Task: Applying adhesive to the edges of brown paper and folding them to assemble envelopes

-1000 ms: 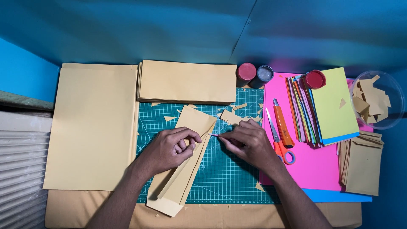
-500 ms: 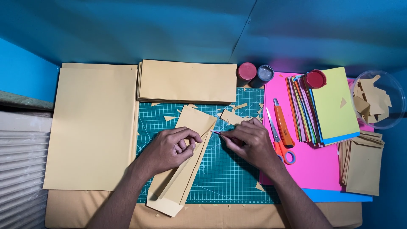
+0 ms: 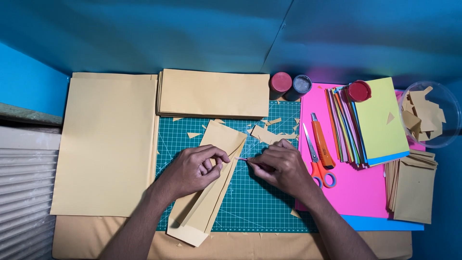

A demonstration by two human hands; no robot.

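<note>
My left hand (image 3: 192, 169) presses down on a long folded tan paper piece (image 3: 211, 183) that lies slanted on the green cutting mat (image 3: 260, 202). Its fingers curl over the paper's right edge. My right hand (image 3: 281, 166) is closed around a thin pink-tipped tool (image 3: 243, 159), whose tip touches the paper's right edge close to my left fingers. The tool's body is mostly hidden inside the hand.
A large tan sheet (image 3: 108, 144) lies at left and a tan stack (image 3: 214, 94) at the back. Scissors (image 3: 317, 166), an orange knife (image 3: 321, 144), coloured paper (image 3: 370, 120), two jars (image 3: 290, 85), a bowl of scraps (image 3: 428, 118) and folded envelopes (image 3: 411, 185) sit at right.
Both hands stay almost in place. The tool tip in my right hand has shifted slightly along the paper's edge.
</note>
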